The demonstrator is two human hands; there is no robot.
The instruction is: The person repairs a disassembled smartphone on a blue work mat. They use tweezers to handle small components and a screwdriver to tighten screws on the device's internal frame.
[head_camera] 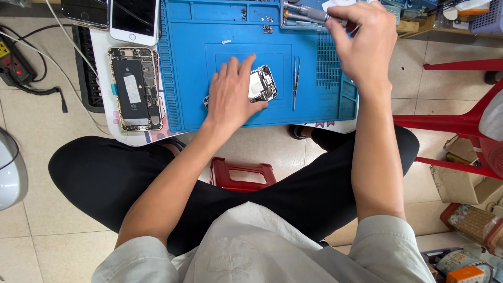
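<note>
The left hand (230, 91) lies palm down on the blue mat (183, 63), fingers (242, 65) spread flat and pressing on an opened phone (263, 84), most of which is hidden under the palm; only its upper right corner with bare circuitry shows past the index finger and thumb. The fingers hold the phone down rather than curl round it. The left forearm runs back and down toward the body, elbow bent over the left knee. Just right of this hand a pair of tweezers (296, 81) lies upright on the mat, not touched. The right hand (364, 44) is raised farther away, at the mat's top right corner, fingers closed round a metal screwdriver (306, 11) whose handle sticks out to the left of the knuckles; its tip is hidden behind the hand. The right forearm stretches nearly straight back to the sleeve. Left of the left hand, off the mat, a second opened phone (133, 89) lies on the surface with its battery showing, and above it sits a white phone (133, 21), screen up. Below the hands, between the crossed legs, stands a red stool (242, 175).
</note>
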